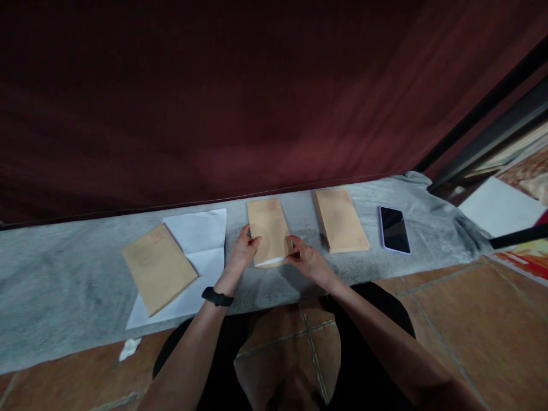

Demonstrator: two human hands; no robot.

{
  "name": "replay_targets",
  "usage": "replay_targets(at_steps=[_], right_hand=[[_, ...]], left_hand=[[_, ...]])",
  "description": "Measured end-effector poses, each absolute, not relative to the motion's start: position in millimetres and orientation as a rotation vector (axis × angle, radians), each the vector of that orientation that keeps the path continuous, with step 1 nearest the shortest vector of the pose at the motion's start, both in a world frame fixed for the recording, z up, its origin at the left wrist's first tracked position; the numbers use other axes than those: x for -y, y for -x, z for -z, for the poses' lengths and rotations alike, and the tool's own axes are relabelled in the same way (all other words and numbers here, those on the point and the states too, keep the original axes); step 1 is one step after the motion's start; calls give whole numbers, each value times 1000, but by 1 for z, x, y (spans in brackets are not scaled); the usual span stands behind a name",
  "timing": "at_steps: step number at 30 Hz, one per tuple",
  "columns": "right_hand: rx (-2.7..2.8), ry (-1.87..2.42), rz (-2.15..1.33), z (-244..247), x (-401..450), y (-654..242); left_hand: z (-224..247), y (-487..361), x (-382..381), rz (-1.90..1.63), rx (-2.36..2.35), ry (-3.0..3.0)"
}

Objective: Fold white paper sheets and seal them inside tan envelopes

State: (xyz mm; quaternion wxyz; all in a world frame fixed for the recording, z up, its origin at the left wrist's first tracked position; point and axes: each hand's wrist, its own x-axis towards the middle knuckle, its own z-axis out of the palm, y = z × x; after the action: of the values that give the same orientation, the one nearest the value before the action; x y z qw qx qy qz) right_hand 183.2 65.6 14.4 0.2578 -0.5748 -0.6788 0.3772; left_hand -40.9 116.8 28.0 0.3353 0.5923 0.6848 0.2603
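Note:
A tan paper envelope lies before me on the grey cloth, and a strip of white paper shows at its near end. My left hand grips the left edge, thumb on top. On the other side, the fingers of my right hand are closed at the lower right corner, by the white strip. How far the paper reaches inside is hidden.
To the left, a stack of envelopes rests on creased white paper. More stacked envelopes lie to the right, then a phone. The grey cloth borders a dark red curtain; crumpled tissue is on the tiles.

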Motion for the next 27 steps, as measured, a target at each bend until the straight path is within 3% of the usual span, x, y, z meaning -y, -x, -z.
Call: replay_targets(at_steps=[6, 11, 16, 27], right_hand=[[2272, 1774, -614, -35, -54, -174], [2430, 1567, -347, -42, -57, -178], [2553, 1285, -325, -40, -62, -181], [2681, 1242, -242, -43, -66, -183]], left_hand=[[-37, 39, -96, -476, -2057, -1888], [-33, 49, -78, -598, -1665, -2202], [-34, 47, -58, -366, -1411, -2473], [-44, 44, -55, -97, -1403, -2725]])
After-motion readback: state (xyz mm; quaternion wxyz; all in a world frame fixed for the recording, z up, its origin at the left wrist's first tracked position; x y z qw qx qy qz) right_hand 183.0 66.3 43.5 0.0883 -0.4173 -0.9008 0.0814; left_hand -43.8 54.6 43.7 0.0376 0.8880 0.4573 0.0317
